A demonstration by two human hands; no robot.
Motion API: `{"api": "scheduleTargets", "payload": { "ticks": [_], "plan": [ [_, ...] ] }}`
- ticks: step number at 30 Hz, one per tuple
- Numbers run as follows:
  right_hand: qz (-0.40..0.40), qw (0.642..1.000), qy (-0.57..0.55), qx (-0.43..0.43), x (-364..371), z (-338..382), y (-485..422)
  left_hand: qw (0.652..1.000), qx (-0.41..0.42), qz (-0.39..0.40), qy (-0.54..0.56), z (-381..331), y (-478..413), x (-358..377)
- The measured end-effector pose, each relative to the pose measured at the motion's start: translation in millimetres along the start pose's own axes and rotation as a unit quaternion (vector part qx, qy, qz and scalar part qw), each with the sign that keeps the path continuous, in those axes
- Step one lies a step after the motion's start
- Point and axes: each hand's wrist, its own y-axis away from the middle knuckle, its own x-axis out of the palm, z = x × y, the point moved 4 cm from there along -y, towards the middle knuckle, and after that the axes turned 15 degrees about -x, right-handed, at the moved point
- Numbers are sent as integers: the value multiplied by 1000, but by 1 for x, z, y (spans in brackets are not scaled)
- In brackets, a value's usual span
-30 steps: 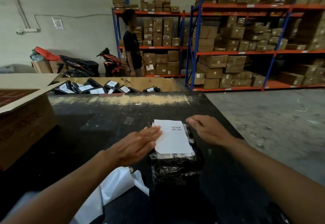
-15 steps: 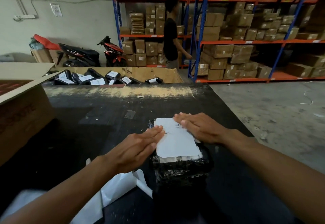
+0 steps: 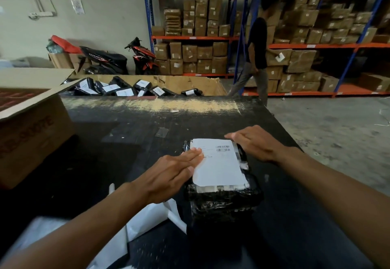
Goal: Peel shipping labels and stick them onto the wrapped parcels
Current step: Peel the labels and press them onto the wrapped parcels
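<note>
Label (image 3: 218,164) print too small to read, backing paper (image 3: 147,219) blurred

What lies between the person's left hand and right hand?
The white rectangular paper shipping label on the black plastic-wrapped parcel, shown in the head view.

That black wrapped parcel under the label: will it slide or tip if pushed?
Likely slides easily: the parcel has glossy wrap, slick on the table. Unlikely to tip or roll; it sits flat and blocky. Crinkled wrap may dent.
</note>
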Motion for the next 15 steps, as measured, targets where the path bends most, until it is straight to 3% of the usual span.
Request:
{"api": "scheduleTargets", "payload": {
  "ticks": [4,8,11,13,15],
  "plan": [
    [26,999,20,-31,9,12,-9,1000,-7,6,-16,0,0,-1],
    [53,995,72,33,0,-10,10,1000,-12,2,-15,-1,0,0],
    [3,997,55,49,-2,-14,13,1000,-14,1,-16,-3,0,-1],
    [-4,999,39,7,2,7,14,1000,-14,5,-14,-4,-1,-2],
    [50,997,46,-48,11,32,21,1000,-13,5,-20,-3,0,-2]
  ]
}}
